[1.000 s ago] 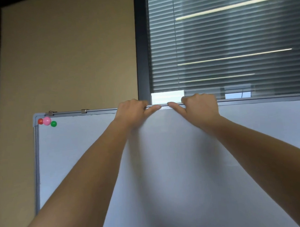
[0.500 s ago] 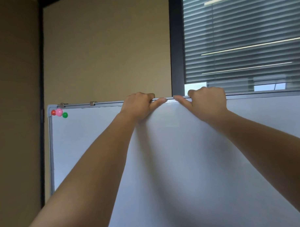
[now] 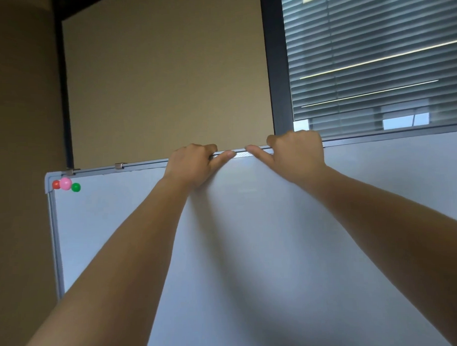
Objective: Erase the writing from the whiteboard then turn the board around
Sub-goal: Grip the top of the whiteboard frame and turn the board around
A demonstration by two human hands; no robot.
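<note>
The whiteboard (image 3: 115,228) fills the lower part of the view, its white face bare of writing where it shows. Both my arms reach up to its grey top rail. My left hand (image 3: 193,163) grips the rail near the middle, fingers curled over the top and thumb lying along the front. My right hand (image 3: 296,152) grips the rail just to the right in the same way, its thumb pointing toward the left thumb. The board's top edge slopes up to the right.
Red, pink and green magnets (image 3: 66,184) cluster at the board's top left corner. Two metal clips (image 3: 120,165) sit on the rail there. Behind stand a tan wall (image 3: 167,79), a dark frame post (image 3: 277,67) and a window with shut blinds (image 3: 373,51).
The board's left corner has shifted right and lower in view, and the top rail now tilts up to the right. Both hands keep their grip on the rail.
</note>
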